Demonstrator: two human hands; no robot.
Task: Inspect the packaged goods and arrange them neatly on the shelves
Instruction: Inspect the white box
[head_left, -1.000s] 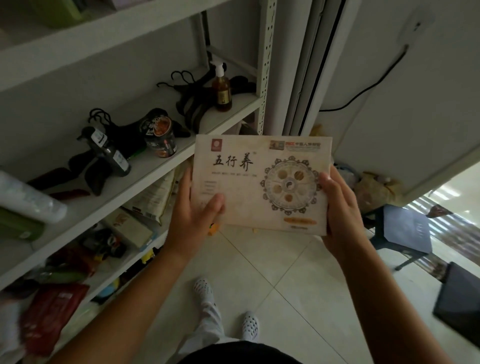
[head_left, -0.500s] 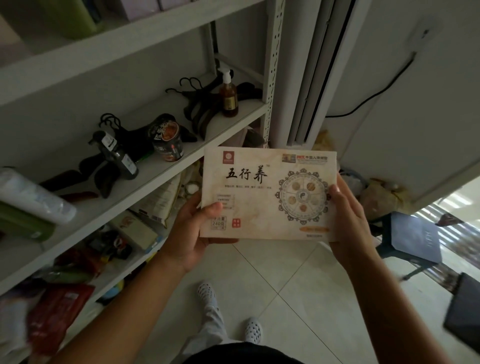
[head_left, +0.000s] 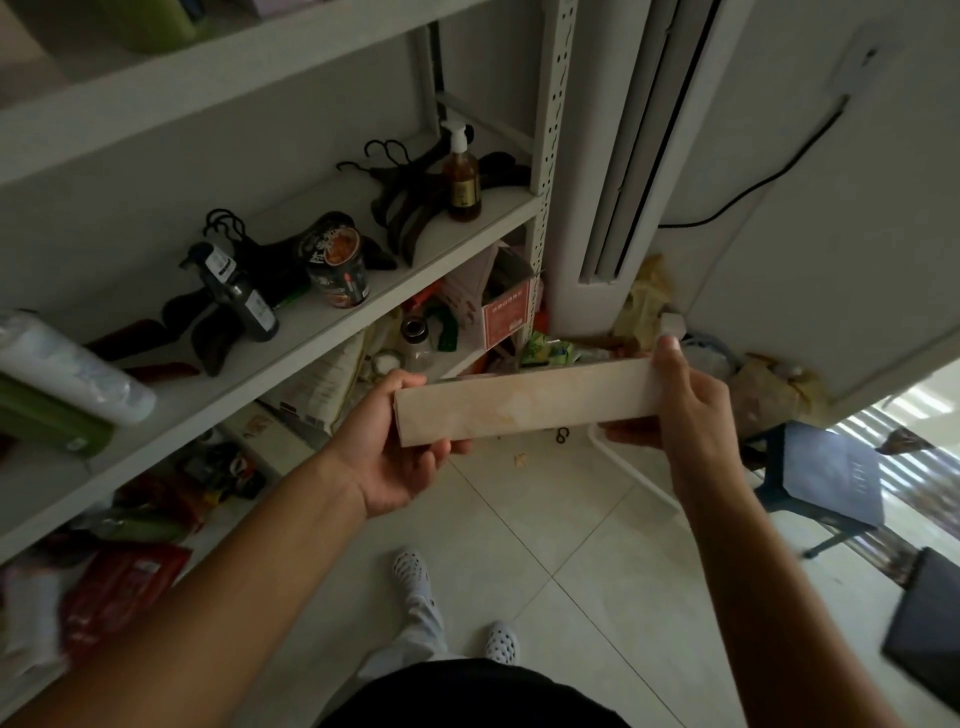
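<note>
The flat box is held in the air in front of the person, over the tiled floor and just off the front edge of the white shelving. It spans the gap between the two hands, tilted slightly so that its right end sits higher. The left hand cups the left end from below, thumb on the top edge and fingers curled under the bottom. The right hand grips the right end, one finger over the top corner and the others wrapped beneath.

Only a long narrow side of the box faces the camera: pale beige card with a faint peach blotch near the middle (no print can be made out on it).

On the shelf beyond the left hand stand a noodle cup, a dark pump bottle and an amber pump bottle among black hangers. A blue stool stands to the right.
</note>
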